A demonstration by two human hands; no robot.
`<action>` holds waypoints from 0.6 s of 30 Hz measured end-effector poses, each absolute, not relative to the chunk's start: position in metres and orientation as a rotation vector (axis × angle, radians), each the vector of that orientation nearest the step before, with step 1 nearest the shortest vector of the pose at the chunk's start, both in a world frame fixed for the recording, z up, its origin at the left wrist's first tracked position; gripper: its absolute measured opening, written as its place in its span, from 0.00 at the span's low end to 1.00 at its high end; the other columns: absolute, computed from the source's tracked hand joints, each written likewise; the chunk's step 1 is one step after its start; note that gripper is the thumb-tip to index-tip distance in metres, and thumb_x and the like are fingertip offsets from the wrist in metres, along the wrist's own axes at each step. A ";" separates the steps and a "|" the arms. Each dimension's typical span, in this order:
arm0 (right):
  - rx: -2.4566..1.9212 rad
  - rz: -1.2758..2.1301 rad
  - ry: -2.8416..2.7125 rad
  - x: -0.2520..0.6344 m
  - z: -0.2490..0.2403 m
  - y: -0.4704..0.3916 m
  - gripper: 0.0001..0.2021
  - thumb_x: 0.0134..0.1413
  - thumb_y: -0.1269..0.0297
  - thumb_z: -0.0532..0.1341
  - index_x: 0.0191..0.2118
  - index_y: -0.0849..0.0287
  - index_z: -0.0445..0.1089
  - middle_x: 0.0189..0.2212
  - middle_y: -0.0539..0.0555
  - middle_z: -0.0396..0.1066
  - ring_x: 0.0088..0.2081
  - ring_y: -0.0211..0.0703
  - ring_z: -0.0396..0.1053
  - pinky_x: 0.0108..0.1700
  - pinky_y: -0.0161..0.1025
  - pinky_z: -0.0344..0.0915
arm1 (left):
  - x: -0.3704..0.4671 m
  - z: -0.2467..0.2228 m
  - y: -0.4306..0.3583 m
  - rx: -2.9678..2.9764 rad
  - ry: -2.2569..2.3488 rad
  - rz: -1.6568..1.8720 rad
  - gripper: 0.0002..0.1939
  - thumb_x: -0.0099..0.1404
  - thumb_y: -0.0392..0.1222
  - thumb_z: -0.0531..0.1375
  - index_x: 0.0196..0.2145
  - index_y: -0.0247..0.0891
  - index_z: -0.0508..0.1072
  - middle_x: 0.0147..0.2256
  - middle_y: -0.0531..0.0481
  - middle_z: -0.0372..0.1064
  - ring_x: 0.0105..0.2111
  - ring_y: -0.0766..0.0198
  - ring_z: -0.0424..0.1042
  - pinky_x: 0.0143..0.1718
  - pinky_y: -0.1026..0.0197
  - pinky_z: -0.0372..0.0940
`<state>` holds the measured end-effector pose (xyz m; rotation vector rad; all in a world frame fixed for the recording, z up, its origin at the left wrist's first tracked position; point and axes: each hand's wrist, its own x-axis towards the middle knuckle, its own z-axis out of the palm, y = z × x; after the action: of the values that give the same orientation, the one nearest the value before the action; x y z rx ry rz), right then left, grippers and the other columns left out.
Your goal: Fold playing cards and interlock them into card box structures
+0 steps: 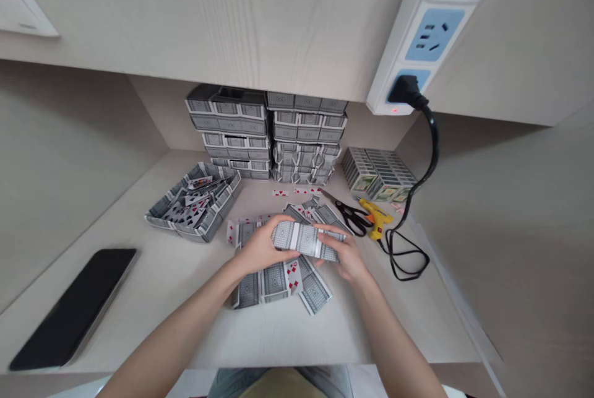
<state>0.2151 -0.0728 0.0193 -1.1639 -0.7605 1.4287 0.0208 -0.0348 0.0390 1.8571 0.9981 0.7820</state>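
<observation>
A strip of joined grey-backed playing cards (306, 239) is held above the middle of the table. My left hand (265, 246) grips its left end, thumb below and fingers above. At the right end, my right hand (343, 252) has its fingers wrapped over the strip. Under and around both hands lie flat grey-backed cards (247, 290), some joined side by side. A face-up diamond card (294, 276) shows among them, beside a tilted loose card (315, 293).
An open card-built box (199, 232) holding cards stands left. Stacked card boxes (239, 119) line the back, with card packs (378, 169) at right. Black scissors (353, 217) and a yellow glue gun (377, 217) with cable lie right; a black phone (74, 308) lies left.
</observation>
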 end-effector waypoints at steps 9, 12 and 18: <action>-1.129 1.491 -0.748 0.216 0.026 -0.073 0.15 0.42 0.57 0.62 0.36 0.59 0.72 0.37 0.55 0.72 0.34 0.49 0.70 0.22 0.39 0.68 | 0.016 0.040 -0.032 1.738 0.942 0.704 0.29 0.47 0.43 0.64 0.46 0.40 0.59 0.38 0.49 0.66 0.32 0.62 0.70 0.34 0.58 0.65; -1.038 1.702 -0.754 0.225 0.032 -0.072 0.20 0.47 0.51 0.54 0.37 0.61 0.73 0.37 0.57 0.73 0.37 0.51 0.70 0.32 0.45 0.68 | 0.013 0.046 -0.032 1.528 0.811 0.599 0.29 0.49 0.43 0.63 0.48 0.41 0.56 0.32 0.52 0.66 0.23 0.65 0.70 0.27 0.59 0.67; -1.124 1.665 -1.044 0.232 0.029 -0.073 0.15 0.42 0.61 0.63 0.38 0.60 0.72 0.34 0.54 0.74 0.34 0.44 0.71 0.37 0.39 0.65 | 0.011 0.050 -0.033 1.439 0.758 0.537 0.41 0.47 0.39 0.64 0.54 0.47 0.47 0.29 0.54 0.64 0.20 0.66 0.69 0.19 0.64 0.65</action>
<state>0.2319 -0.0734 0.0288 -1.1243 -1.0440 1.6648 0.0107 -0.0333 0.0501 1.4391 0.7580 0.5372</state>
